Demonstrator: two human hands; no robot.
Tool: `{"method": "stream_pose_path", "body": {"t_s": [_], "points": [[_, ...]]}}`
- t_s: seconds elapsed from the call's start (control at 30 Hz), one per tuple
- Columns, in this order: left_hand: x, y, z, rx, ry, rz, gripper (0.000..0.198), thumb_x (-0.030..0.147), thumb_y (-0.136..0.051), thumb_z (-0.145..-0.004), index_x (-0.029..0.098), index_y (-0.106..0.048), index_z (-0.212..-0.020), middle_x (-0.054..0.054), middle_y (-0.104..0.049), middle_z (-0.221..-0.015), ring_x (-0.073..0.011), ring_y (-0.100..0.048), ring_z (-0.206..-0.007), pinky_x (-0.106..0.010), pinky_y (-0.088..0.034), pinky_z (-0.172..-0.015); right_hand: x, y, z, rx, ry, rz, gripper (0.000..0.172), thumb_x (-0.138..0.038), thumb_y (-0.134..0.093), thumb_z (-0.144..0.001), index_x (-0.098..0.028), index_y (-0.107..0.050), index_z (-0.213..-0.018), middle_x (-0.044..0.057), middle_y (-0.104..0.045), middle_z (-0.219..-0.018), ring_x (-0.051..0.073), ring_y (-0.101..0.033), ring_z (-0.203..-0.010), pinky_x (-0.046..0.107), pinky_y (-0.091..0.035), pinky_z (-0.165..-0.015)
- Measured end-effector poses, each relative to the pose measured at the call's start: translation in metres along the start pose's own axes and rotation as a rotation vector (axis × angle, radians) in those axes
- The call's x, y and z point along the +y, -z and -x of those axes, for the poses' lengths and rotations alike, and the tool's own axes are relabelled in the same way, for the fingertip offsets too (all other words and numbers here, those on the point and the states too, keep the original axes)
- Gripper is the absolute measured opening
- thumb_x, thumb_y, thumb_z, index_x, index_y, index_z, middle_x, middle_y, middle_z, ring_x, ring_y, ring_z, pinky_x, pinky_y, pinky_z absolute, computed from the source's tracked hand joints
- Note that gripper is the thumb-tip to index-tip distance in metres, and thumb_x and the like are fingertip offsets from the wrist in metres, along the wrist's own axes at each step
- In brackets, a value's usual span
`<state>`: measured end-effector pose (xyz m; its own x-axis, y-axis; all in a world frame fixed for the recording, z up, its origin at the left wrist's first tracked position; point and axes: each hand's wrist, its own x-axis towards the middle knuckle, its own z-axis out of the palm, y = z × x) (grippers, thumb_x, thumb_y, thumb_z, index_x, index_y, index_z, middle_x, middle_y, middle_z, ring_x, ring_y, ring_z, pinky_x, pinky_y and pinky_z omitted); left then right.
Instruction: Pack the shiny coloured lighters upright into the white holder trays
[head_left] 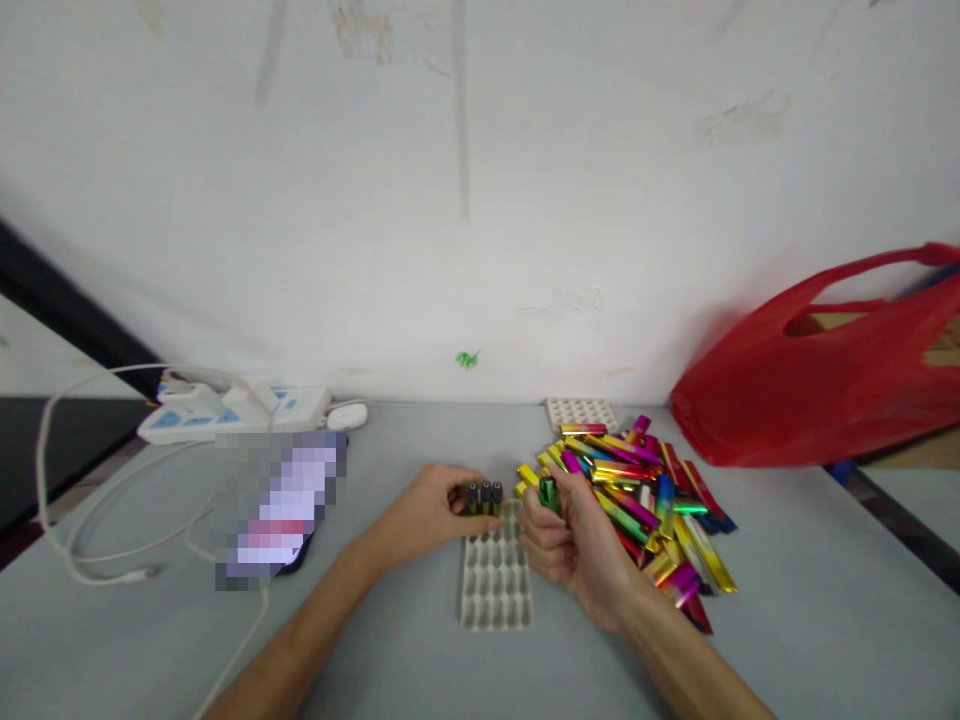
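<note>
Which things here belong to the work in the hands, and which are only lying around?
In use: left hand, right hand, white tray, three pieces standing in it, green piece held, shiny coloured pile.
Lying about: red bag, power strip, white cable, phone, second tray by the wall.

Your view is evenly lit, soft and moderately bright, with no hard shadows. The metallic sticks (637,490) throw small glints. Focus is soft throughout. The red bag (817,380) is smeared at the right, straight lines bow near the edges, and one patch (281,505) is pixelated.
</note>
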<state>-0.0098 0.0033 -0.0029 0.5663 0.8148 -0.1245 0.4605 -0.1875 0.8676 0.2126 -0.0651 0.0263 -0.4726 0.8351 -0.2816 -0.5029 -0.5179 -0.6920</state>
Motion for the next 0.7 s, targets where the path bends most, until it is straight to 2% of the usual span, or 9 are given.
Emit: {"method": "stream_pose_path", "body": {"t_s": [0.33,0.57,0.7], "points": [[0.0016,0.0001,0.0008,0.007,-0.014,0.016,0.039,0.052,-0.087,-0.082,0.015,-0.076,-0.086,0.003,-0.057,-0.070,-0.0161,-0.050,-0.068,-0.025,-0.039,-0.061,0.0009,-0.0006,-0.0004,0.028,0.013,0.012,0.061,-0.068,-0.071,-0.089,-0.026,-0.036,-0.063,-0.013,-0.018,-0.055,0.007,-0.007,-0.047,0.023,-0.006,-0.042],[0.0012,0.0005,0.0005,0.010,-0.021,0.008,0.040,0.052,-0.087,-0.081,0.015,-0.073,-0.081,0.003,-0.053,-0.068,-0.0155,-0.048,-0.067,-0.024,-0.036,-0.059,0.0041,0.0023,-0.0001,0.068,0.053,0.053,0.058,-0.069,-0.069,-0.090,-0.026,-0.038,-0.065,-0.014,-0.019,-0.055,0.007,-0.008,-0.047,0.023,-0.006,-0.042],[0.0016,0.0004,0.0005,0.013,-0.018,-0.004,0.037,0.050,-0.087,-0.082,0.015,-0.075,-0.084,0.003,-0.053,-0.069,-0.0151,-0.047,-0.067,-0.024,-0.034,-0.060,0.0041,0.0011,-0.0014,0.096,0.062,0.070,0.063,-0.074,-0.068,-0.092,-0.025,-0.039,-0.066,-0.013,-0.021,-0.056,0.007,-0.008,-0.048,0.024,-0.007,-0.044]]}}
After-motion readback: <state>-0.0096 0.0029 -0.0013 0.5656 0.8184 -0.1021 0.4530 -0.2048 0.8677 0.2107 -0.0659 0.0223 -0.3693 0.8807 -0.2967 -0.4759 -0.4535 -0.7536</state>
